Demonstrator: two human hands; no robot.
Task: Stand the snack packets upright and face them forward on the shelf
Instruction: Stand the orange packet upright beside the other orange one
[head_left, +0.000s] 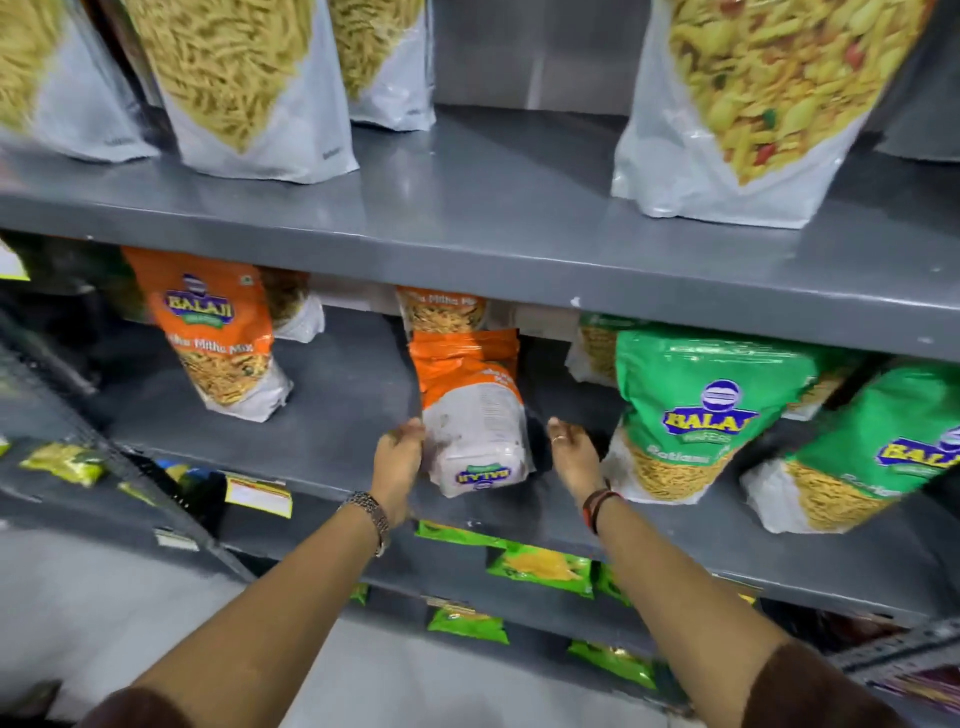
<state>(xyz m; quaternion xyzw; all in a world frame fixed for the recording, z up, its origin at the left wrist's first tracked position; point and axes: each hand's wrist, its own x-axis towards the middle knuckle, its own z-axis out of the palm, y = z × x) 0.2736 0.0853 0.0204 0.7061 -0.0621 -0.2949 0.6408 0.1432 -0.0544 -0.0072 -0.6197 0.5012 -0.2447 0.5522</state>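
Centre of the frame, middle shelf (332, 415): an orange packet (470, 410) lies on its back, top end toward the shelf's front lip, logo reading upside down, back panel up. Left hand (399, 465) is cupped against the packet's left edge, fingers touching; whether it actually grips can't be told. Right hand (571, 457) sits just right of the packet, palm turned in, open, apparently not touching yet. Hands apart, packet between them. A second orange packet (441, 309) stands behind it, already facing front; another orange one (218, 338) stands left of centre, slightly tilted. Green packets (691, 410) at right lean but face forward. Judgement: step in hand is righting the fallen packet. To do it well: close the right hand on the far edge so both sides are held, lift the printed-logo end up and swing the base down onto the shelf, then rotate so the front panel faces out. Hold by the side seams, not the middle, since the contents look loose and will shift and sag. Seat the gusseted base flat before letting go, or it will likely flop again. Keep it clear of the packet behind and the green packet to the right; the gap looks tight on the right side. Line its front up near the shelf lip, with the neighbours.
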